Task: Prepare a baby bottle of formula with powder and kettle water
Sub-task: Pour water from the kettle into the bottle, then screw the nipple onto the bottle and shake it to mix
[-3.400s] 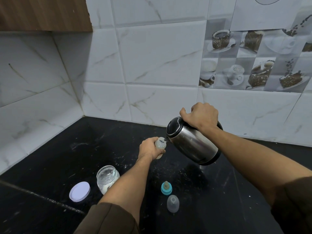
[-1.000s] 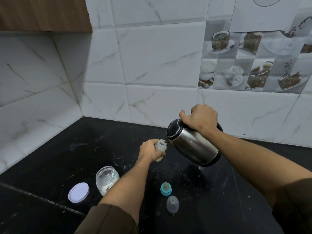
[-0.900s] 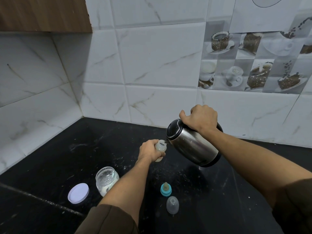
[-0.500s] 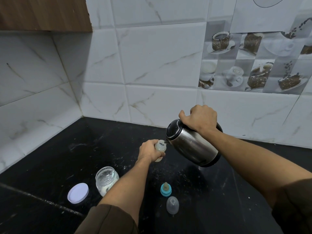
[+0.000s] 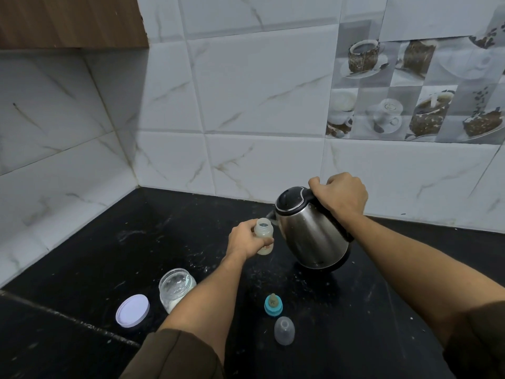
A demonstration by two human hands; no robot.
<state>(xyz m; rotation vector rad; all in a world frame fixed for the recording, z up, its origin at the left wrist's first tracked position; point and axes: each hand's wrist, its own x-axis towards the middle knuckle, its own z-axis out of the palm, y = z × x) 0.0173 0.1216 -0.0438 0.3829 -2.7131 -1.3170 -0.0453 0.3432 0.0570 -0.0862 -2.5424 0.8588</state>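
Observation:
My left hand [image 5: 244,239] grips a small open baby bottle [image 5: 264,231] holding pale liquid, upright on the black counter [image 5: 164,231]. My right hand [image 5: 341,196] grips the black handle of a steel kettle [image 5: 310,236]. The kettle leans only slightly to the left, its spout right beside the bottle's mouth. Nearer me on the counter lie the blue teat ring [image 5: 273,305] and the clear bottle cap [image 5: 284,330].
An open glass jar of white powder [image 5: 176,291] stands at the lower left, its white lid [image 5: 132,310] flat beside it. White tiled walls meet in a corner behind. A wooden cabinet [image 5: 68,20] hangs at the top left.
The kettle has swung back from a steep pouring tilt to nearly upright, its base lower toward the counter. My left hand still holds the bottle in the same place.

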